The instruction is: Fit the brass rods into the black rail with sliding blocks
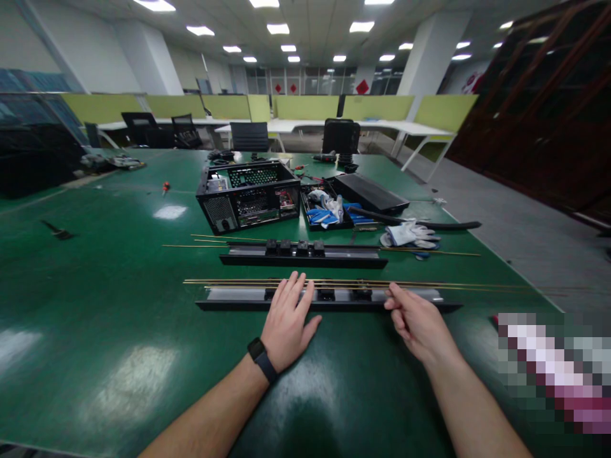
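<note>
A long black and silver strip (238, 297) with several black sockets lies across the green table (119, 305) in front of me. Thin brass rods (453, 286) lie along its far edge. My left hand (287, 324), with a black watch on the wrist, rests flat on the strip's middle, fingers stretched out. My right hand (416, 322) is curled at the strip's right part, its fingertips pinching at the rods. A second, similar strip (303, 254) lies parallel a little farther away, with more brass rods beside it.
Behind the strips stand an open black computer case (248, 194), a black tray of blue and white parts (327, 210), a flat black panel (370, 192), white gloves (410, 234) and a black hose (443, 224). The table's right edge drops to grey floor. Office chairs and desks stand beyond.
</note>
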{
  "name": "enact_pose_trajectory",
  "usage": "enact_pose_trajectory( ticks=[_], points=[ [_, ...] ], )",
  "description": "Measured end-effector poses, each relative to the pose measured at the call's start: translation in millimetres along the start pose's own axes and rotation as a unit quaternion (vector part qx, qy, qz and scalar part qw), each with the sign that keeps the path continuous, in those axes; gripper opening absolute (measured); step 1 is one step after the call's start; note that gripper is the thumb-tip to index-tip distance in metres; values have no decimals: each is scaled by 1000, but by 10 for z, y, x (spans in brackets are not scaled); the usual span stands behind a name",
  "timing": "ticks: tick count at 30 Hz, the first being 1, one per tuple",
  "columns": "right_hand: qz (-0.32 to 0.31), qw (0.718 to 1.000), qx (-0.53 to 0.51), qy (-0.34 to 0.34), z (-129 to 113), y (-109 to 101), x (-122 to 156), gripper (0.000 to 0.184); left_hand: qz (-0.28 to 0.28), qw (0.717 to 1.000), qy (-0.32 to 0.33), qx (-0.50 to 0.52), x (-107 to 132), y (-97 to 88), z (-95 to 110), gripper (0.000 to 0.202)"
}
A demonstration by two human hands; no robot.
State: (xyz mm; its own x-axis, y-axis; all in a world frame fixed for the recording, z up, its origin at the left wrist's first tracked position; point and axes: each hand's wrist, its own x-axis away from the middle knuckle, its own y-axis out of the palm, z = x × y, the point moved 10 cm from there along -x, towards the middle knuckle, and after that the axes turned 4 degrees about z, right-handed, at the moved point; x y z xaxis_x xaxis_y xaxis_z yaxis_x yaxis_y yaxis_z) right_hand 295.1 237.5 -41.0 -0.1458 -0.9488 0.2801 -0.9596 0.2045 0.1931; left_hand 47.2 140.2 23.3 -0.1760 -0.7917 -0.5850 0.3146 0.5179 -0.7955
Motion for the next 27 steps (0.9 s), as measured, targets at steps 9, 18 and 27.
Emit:
enact_pose_trajectory(
  ticks=[9, 18, 27],
  points=[
    [87, 995, -55, -17, -90, -276, -72, 30, -3, 1000, 0, -1, 26, 31, -22, 62],
    [165, 984, -69, -22, -142, -491, -100, 16, 0, 1000, 1, -4, 33, 25, -49, 62],
    [56, 998, -37, -3, -66, -228, -89, 25, -1, 1000, 0, -4, 18, 19, -8, 64]
  ],
)
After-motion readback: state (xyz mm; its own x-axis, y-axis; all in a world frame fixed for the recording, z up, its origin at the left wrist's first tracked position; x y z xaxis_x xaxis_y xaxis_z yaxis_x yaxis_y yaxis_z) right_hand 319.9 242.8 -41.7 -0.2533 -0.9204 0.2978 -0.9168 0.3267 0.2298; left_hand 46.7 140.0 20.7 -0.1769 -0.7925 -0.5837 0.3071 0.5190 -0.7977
